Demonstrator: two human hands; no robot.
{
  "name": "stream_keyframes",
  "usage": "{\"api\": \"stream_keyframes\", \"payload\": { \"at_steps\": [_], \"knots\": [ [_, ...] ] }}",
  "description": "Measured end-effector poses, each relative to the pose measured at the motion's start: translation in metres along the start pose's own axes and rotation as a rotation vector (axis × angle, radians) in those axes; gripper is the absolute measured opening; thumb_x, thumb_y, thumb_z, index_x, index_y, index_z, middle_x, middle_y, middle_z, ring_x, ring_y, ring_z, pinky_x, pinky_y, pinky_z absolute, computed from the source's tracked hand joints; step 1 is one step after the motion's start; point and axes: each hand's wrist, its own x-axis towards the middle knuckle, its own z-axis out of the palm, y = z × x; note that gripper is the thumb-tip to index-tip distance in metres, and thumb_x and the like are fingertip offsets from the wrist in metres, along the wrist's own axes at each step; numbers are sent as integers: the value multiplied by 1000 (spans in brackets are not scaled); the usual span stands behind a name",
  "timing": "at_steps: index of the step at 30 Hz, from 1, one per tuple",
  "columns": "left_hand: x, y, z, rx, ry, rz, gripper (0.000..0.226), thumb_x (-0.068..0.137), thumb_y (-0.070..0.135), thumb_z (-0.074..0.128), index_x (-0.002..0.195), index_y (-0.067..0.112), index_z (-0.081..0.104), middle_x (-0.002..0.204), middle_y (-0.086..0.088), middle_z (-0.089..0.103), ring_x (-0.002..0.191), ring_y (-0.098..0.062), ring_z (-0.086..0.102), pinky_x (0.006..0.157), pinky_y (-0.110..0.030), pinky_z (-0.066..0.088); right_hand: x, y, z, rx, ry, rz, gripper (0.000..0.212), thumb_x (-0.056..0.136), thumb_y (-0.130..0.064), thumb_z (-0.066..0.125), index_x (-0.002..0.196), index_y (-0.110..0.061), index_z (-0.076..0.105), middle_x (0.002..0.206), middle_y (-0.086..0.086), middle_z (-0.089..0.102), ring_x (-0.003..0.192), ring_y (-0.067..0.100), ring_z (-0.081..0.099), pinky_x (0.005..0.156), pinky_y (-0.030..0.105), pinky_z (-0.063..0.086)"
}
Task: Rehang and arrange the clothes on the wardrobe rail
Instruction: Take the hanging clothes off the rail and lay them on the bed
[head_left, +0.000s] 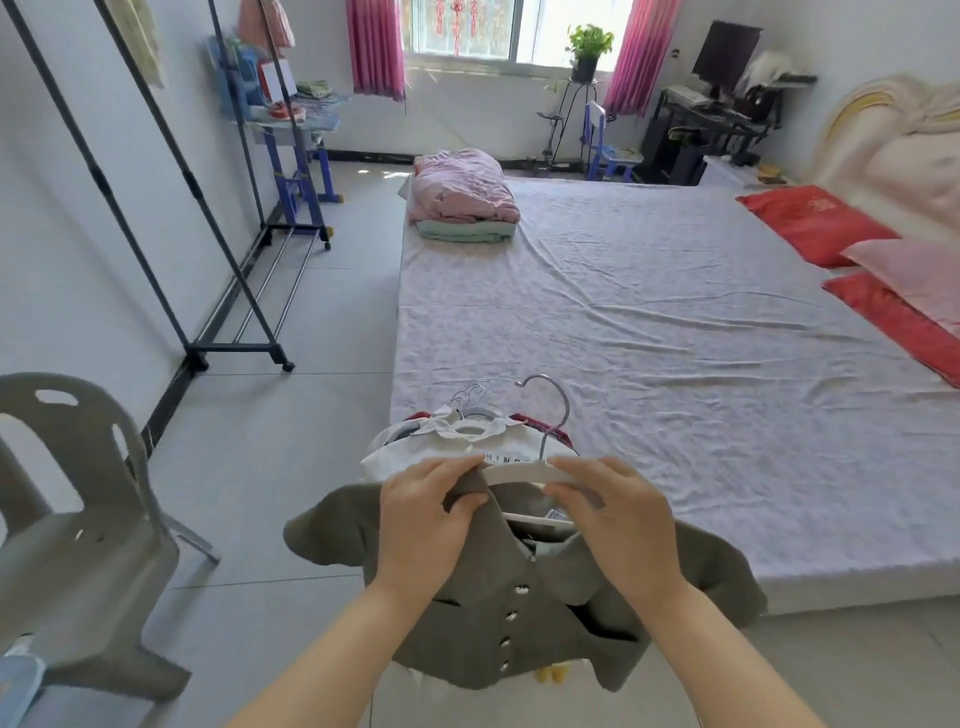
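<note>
I see both hands pinching a white plastic hanger (524, 473), left hand (423, 512) and right hand (618, 519) closed on its arms, inside the grey-green buttoned jacket (519, 613) at the bed's (675, 322) near corner.

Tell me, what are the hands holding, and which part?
Both hold a white hanger with a grey jacket on it. The left hand pinches the hanger's left arm and the jacket's shoulder; the right hand grips its right arm.
</note>
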Motion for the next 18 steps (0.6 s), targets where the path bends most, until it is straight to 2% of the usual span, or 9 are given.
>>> {"api": "stream_keyframes", "payload": {
  "at_steps": [4, 6, 8, 10, 13, 15, 18],
  "knots": [
    [50, -24, 20, -19, -21, -45, 42, 67, 23, 67, 106, 35, 61, 102, 17, 65, 100, -9, 61, 91, -45, 47, 54, 20, 26, -4, -39, 35, 29, 71, -19, 79, 96, -32, 72, 81, -25, 57, 67, 8, 59, 61, 20, 46],
    [75, -38, 32, -16, -13, -66, 36, 67, 21, 67, 102, 30, 68, 104, 14, 65, 101, -10, 61, 92, -45, 47, 84, 33, 42, -8, -79, 32, 29, 71, -20, 79, 97, -32, 72, 83, -20, 61, 66, 6, 60, 60, 22, 48],
    [100, -51, 44, 42, -7, -102, 37, 67, 22, 66, 103, 26, 69, 107, 11, 67, 103, -12, 61, 92, -45, 47, 112, 48, 60, -1, -124, 60, 27, 73, -21, 78, 97, -32, 72, 84, -11, 65, 70, 11, 62, 62, 30, 51],
    [120, -60, 55, 80, -3, -157, 37, 66, 22, 65, 103, 27, 69, 105, 16, 66, 101, -12, 62, 91, -42, 48, 137, 61, 75, 9, -184, 95, 25, 75, -23, 76, 99, -32, 72, 87, -8, 66, 74, 14, 63, 66, 33, 51],
    [153, -76, 69, 195, -52, -239, 37, 73, 19, 65, 108, 28, 66, 108, 13, 66, 102, -16, 61, 92, -41, 45, 179, 79, 104, -69, -335, 152, 29, 86, -29, 64, 115, -32, 63, 104, -9, 62, 95, 13, 58, 71, 25, 42],
    [173, -87, 77, 355, -151, -351, 44, 81, 19, 64, 123, 27, 55, 122, 5, 59, 114, -20, 52, 98, -38, 37, 205, 92, 126, -151, -462, 181, 39, 91, -28, 55, 130, -31, 50, 123, -5, 54, 112, 15, 50, 81, 27, 42],
    [191, -99, 86, 396, -214, -519, 50, 85, 21, 60, 132, 25, 44, 134, 3, 47, 125, -19, 41, 99, -32, 32, 225, 114, 153, -150, -603, 237, 44, 91, -20, 52, 134, -25, 44, 134, 0, 45, 120, 19, 42, 91, 30, 40]
  ]
}}
